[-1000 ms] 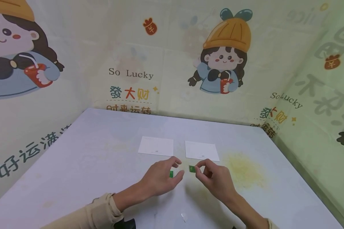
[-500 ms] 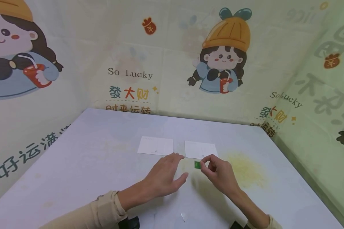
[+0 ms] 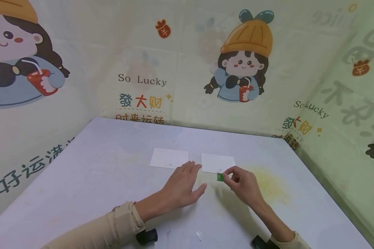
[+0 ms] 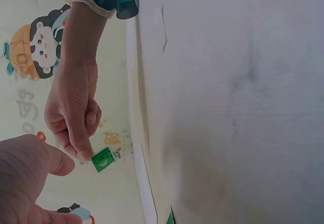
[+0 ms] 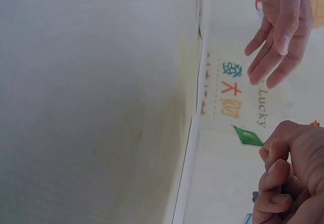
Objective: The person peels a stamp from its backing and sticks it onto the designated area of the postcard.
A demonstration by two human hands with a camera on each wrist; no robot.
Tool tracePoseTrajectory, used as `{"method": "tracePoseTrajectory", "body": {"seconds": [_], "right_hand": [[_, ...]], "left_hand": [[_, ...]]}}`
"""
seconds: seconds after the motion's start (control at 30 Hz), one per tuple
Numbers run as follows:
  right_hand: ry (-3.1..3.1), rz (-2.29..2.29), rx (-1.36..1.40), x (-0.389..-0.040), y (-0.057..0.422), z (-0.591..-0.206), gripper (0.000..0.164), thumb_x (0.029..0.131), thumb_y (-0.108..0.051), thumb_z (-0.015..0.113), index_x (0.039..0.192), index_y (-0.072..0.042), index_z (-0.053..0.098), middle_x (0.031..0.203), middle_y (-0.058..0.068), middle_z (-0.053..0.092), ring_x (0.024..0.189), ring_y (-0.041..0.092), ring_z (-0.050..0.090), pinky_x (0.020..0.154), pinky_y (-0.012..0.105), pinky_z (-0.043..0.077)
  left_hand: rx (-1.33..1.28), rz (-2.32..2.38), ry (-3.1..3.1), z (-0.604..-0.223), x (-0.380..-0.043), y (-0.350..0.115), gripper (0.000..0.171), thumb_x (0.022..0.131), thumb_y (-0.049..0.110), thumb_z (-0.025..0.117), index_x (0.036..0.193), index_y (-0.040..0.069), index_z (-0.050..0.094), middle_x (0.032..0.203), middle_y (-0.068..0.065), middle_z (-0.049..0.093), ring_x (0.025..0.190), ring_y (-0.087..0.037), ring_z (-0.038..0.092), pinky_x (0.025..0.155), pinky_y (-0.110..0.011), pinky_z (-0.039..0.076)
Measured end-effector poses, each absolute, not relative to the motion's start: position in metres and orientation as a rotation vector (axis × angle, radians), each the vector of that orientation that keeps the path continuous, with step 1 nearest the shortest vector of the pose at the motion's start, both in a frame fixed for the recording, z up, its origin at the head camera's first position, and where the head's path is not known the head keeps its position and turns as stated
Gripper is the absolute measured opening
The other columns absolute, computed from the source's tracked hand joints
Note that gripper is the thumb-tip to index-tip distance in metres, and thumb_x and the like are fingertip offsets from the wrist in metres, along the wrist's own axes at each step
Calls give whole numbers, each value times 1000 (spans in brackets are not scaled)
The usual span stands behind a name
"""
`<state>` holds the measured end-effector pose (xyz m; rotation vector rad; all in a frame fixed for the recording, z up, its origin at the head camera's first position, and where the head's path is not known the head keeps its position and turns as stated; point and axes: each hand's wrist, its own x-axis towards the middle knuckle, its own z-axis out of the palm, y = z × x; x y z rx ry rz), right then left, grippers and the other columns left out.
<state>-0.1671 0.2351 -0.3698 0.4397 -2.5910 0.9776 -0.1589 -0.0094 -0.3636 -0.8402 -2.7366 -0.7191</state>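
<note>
My right hand (image 3: 243, 185) pinches a small green stamp-like square (image 3: 220, 177) by one edge between thumb and fingers. The square has a pale border, seen in the left wrist view; in the head view it overlaps the near edge of the right white card (image 3: 218, 162). My left hand (image 3: 182, 186) hovers over the table with fingers spread, holding nothing, its fingertips near the left white card (image 3: 166, 157). Low in the left wrist view shows a second green piece (image 4: 170, 217) on the table; in the head view the left hand hides it.
The white table (image 3: 106, 193) carries a yellow stain (image 3: 269, 183) at the right. A small clear scrap (image 3: 199, 236) lies near the front. Printed cloth walls (image 3: 187, 69) rise behind and on both sides.
My right hand has moved right and forward with the green square, up to the right card's near edge. My left hand has spread its fingers and shifted slightly forward and right.
</note>
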Motion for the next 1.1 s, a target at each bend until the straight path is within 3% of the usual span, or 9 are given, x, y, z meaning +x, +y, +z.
{"method": "tracePoseTrajectory", "body": {"seconds": [0.63, 1.1], "right_hand": [[-2656, 962, 322, -184, 250, -368, 3, 90, -6, 74, 91, -4, 73, 56, -4, 54, 50, 10, 49, 44, 24, 33], [-2697, 963, 243, -198, 257, -368, 9, 92, -9, 73, 96, -1, 73, 59, -1, 57, 55, 15, 54, 47, 25, 36]], "left_hand": [[-724, -663, -2825, -371, -189, -1, 59, 99, 39, 61, 142, -1, 50, 145, -26, 53, 140, -41, 46, 113, -53, 38], [-734, -648, -2840, -377, -205, 5, 61, 100, 39, 59, 143, -4, 49, 144, -27, 53, 141, -41, 44, 113, -53, 38]]}}
